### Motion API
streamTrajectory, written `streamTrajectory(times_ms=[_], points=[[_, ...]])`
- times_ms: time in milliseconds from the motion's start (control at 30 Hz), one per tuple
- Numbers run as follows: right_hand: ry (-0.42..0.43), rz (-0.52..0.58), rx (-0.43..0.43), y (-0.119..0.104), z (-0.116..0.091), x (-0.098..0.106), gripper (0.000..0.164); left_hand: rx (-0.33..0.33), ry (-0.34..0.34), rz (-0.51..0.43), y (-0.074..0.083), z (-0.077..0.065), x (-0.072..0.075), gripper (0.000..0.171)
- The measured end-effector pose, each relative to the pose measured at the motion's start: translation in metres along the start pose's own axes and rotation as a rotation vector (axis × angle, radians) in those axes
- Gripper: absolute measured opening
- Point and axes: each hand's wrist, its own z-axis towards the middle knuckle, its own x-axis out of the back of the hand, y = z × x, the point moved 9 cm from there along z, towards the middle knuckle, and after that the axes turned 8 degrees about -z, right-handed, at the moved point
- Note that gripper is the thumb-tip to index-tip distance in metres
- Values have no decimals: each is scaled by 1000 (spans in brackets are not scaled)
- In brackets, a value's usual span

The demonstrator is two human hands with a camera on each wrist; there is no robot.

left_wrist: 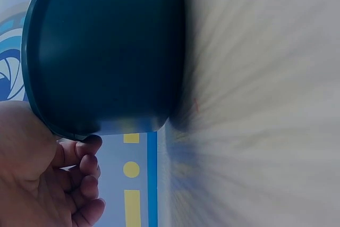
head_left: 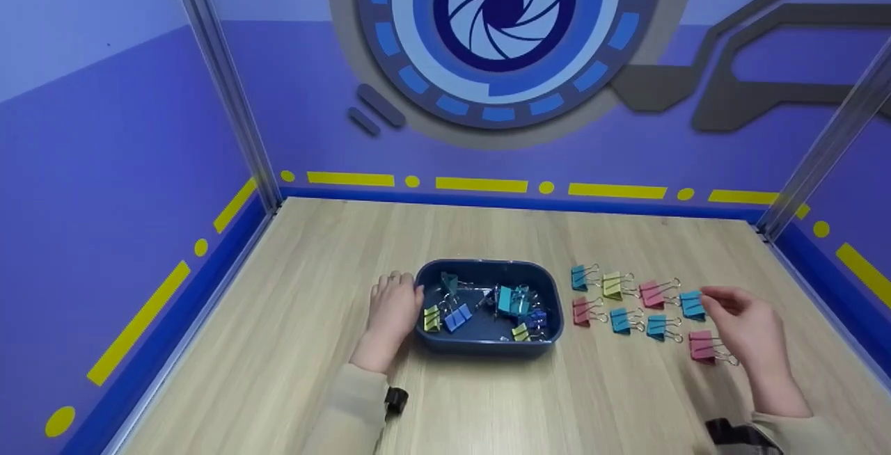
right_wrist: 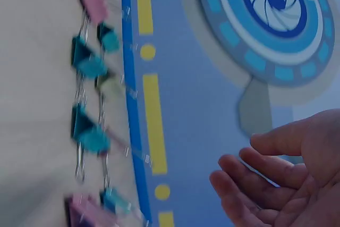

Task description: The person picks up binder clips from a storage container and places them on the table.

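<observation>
My left hand (head_left: 395,305) is at the left end of a dark blue plastic bin (head_left: 487,349). Its thumb lies over the rim, and in the left wrist view a fingertip (left_wrist: 93,143) meets the outside of that rim. Several binder clips lie inside, among them a yellow one (head_left: 431,318) and a blue one (head_left: 458,318). To the right, more binder clips stand in two rows on the table. My right hand (head_left: 748,326) hovers by the blue clip (head_left: 692,305) ending the far row, fingers loosely bent with nothing between them; a pink clip (head_left: 702,347) is just below it.
The far row also has a teal clip (head_left: 579,277), a yellow clip (head_left: 612,286) and a pink clip (head_left: 653,295). Nearer are another pink clip (head_left: 581,311) and two blue clips (head_left: 656,328). Printed panels (head_left: 459,156) wall in the wooden table (head_left: 278,344).
</observation>
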Motion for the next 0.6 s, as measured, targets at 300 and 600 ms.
streamTrajectory(times_ms=[300, 600], points=[[-309, 200, 211, -96, -1, -57, 37, 11, -15, -9, -1, 0, -2, 26], [-603, 295, 312, -174, 0, -117, 35, -1, 0, -17, 0, 0, 1, 25]])
